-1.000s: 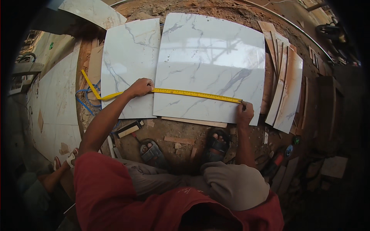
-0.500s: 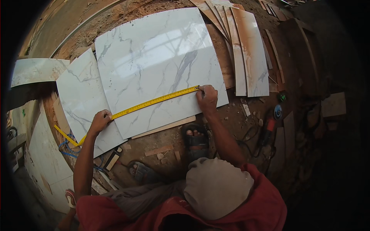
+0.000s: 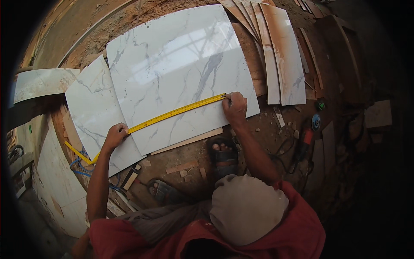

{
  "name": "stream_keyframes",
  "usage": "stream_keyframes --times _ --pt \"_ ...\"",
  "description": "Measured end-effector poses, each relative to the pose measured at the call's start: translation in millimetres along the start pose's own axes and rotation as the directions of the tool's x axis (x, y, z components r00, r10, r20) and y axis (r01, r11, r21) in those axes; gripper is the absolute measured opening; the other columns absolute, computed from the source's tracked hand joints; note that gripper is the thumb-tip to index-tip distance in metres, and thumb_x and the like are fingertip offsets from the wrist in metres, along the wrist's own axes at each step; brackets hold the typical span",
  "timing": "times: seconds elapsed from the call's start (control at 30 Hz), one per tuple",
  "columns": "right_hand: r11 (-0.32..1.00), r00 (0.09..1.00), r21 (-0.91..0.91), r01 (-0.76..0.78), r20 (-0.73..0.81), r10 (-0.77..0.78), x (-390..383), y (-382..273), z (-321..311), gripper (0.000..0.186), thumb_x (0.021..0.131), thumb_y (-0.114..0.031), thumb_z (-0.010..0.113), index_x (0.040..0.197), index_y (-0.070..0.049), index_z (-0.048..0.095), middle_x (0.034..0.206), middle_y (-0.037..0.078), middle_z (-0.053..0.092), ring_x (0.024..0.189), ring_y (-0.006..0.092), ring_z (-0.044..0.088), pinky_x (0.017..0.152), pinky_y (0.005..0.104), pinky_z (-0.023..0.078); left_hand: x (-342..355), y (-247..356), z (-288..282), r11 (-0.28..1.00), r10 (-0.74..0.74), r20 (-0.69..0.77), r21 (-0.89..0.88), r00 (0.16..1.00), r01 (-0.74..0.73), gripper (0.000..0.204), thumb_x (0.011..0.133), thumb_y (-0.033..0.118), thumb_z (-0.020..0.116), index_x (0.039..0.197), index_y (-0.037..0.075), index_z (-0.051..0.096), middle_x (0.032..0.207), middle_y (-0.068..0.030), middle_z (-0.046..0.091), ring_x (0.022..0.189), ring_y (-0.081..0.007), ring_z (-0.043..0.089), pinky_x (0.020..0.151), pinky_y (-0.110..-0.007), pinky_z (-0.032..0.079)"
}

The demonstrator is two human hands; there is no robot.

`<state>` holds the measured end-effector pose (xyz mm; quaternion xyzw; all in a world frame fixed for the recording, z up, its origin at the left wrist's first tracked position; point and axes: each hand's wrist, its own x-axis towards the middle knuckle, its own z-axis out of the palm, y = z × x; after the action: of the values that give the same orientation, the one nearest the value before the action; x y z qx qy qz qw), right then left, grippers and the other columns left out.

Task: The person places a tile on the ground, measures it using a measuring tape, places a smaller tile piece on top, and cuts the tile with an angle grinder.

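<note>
A yellow tape measure point(image 3: 177, 111) is stretched slantwise across a large white, grey-veined tile point(image 3: 172, 56). My left hand point(image 3: 115, 136) pinches the blade near the tile's left edge, above a second marbled tile point(image 3: 92, 103) partly covered by the large one. At the blade's far end, my right hand point(image 3: 235, 108) is closed on the tip, close to the large tile's right edge. Beyond my left hand the blade runs down past my forearm and bends back up to the left. No tape case can be made out.
An angle grinder point(image 3: 307, 137) with a blue disc lies on the dirt at right, its cable nearby. Long tile strips point(image 3: 282, 56) are stacked at the upper right. Tile offcuts, a blue cord point(image 3: 79, 166) and a black-and-tan tool point(image 3: 130, 178) lie around my sandalled feet point(image 3: 224, 157).
The whole view has shifted slightly, so the scene sits a little further right. Both hands keep their grip on the tape, which stays stretched over the tile.
</note>
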<state>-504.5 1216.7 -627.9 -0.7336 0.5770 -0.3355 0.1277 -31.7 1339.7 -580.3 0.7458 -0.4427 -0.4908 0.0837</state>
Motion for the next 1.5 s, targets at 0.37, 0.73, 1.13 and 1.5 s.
stream_keyframes --times 0.37,0.73,1.13,1.5 --pt "1.000 1.000 -0.018 0.007 0.028 -0.007 0.2 -1.0 -2.9 0.009 0.077 -0.004 0.064 0.084 -0.005 0.060 0.082 0.009 0.059 0.081 0.0288 0.059 0.072 0.0444 0.041 -1.4 2.5 0.4 1.000 0.012 0.000 -0.008 1.000 -0.012 0.015 0.084 0.015 0.059 0.085 0.000 0.061 0.068 -0.0023 0.058 0.060 -0.0095 0.051 0.056 -0.026 0.042" --pt "1.000 0.999 -0.020 -0.011 0.051 0.012 2.7 0.0 -4.5 0.008 0.077 -0.005 0.064 0.084 -0.004 0.060 0.083 0.009 0.060 0.082 0.0295 0.059 0.073 0.0453 0.042 -0.7 7.3 -0.7 1.000 0.021 0.000 0.016 1.000 -0.021 0.014 0.084 0.014 0.059 0.084 0.000 0.061 0.068 -0.0021 0.058 0.060 -0.0096 0.050 0.056 -0.027 0.041" --pt "0.998 1.000 0.058 0.001 0.019 -0.002 -4.1 -1.1 -11.5 0.013 0.075 -0.001 0.064 0.087 -0.005 0.059 0.084 0.010 0.061 0.082 0.0305 0.060 0.073 0.0449 0.043 2.1 2.1 -2.0 1.000 0.009 0.012 0.013 1.000 -0.009 0.017 0.084 0.016 0.059 0.088 0.000 0.062 0.070 -0.0029 0.060 0.061 -0.0100 0.052 0.057 -0.026 0.043" --pt "0.998 0.997 0.059 -0.007 0.072 0.003 -53.0 -1.5 -39.7 0.012 0.077 0.001 0.064 0.088 -0.002 0.060 0.084 0.014 0.064 0.079 0.0319 0.062 0.074 0.0420 0.046 -38.3 -4.2 19.5 0.998 -0.003 0.054 0.059 0.999 0.000 0.020 0.083 0.019 0.061 0.088 0.000 0.064 0.072 -0.0027 0.060 0.064 -0.0096 0.052 0.060 -0.027 0.043"
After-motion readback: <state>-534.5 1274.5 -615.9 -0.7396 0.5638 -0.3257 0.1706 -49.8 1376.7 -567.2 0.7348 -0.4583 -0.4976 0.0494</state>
